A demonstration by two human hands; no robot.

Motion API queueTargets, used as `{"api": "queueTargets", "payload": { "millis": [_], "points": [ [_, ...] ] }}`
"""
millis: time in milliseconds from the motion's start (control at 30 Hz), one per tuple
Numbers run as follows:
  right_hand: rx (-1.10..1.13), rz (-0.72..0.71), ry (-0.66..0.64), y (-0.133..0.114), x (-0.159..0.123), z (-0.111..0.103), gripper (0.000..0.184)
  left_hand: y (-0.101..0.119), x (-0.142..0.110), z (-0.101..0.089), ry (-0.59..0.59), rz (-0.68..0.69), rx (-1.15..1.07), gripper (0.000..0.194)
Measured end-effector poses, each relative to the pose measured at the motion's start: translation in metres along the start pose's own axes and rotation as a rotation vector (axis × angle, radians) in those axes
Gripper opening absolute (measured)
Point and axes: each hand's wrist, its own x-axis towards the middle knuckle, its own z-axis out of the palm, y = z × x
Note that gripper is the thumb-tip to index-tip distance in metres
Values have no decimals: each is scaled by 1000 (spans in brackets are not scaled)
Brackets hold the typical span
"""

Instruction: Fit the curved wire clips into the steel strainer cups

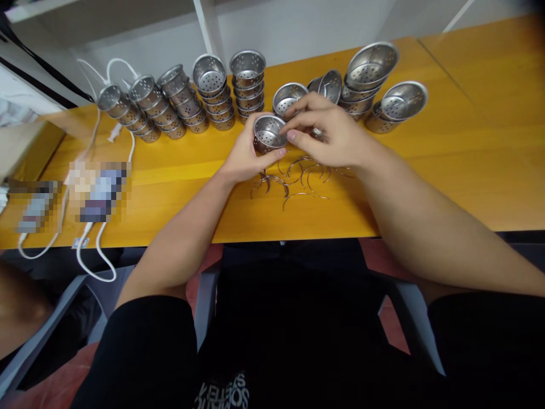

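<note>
Well below the small round silver cup of perforated metal (269, 133), nearest us, we note a black short-sleeved shirt (315, 341) with white lettering and a grey plastic chair arm (206, 307) to its left. Another person's bare limb (21, 309) shows low, far left of the cup.

Next, the yellow wooden table (170, 176). Left of the cup, near its front edge, we log two pixelated, phone-like devices (102, 193) on looping white cables (102, 279). Just nearer than the cup, thin curved copper-coloured wires (277, 179) lie scattered and partly overlapping.

The cup itself is in our left hand (247, 150), fingers and thumb curved round its wall, mouth upward. Our right hand (326, 133) reaches over the cup's right rim, thumb and forefinger close together; we cannot tell whether they grip a wire.

Beyond, to the cup's left, we count five leaning or upright stacks of silver perforated cups (213, 91). To its right, behind the right hand, stand more silver cups (368, 79), some stacked, several tilted. Farthest back, behind the cup, a pale grey panel (289, 34).
</note>
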Motion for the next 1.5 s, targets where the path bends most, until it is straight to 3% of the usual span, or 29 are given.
{"api": "queueTargets", "payload": {
  "millis": [333, 633, 933, 1100, 1267, 1433, 1500],
  "points": [
    [-25, 9, -121, -2, 1, -9, 41, -1, -4, -3, -66, 0, 35, 114],
    [5, 74, -101, -3, 0, 5, 35, 10, -3, 0, -60, 39, -36, 108],
    [52, 51, -40, -24, 5, 2, 50, 2, -1, 4, -21, -10, 56, 118],
    [-58, -5, 21, -29, 7, -31, 54, 13, -2, 0, -55, -136, 21, 110],
    [-291, 152, 16, -30, -5, -84, 57, 10, -5, -3, -70, -203, 17, 97],
    [-339, 278, -203, -12, -13, -104, 10, 7, -7, -5, -69, -190, 22, 86],
    [-387, 345, -237, -5, -12, -103, 7, 9, -6, -5, -59, -203, 37, 83]
  ]
}}
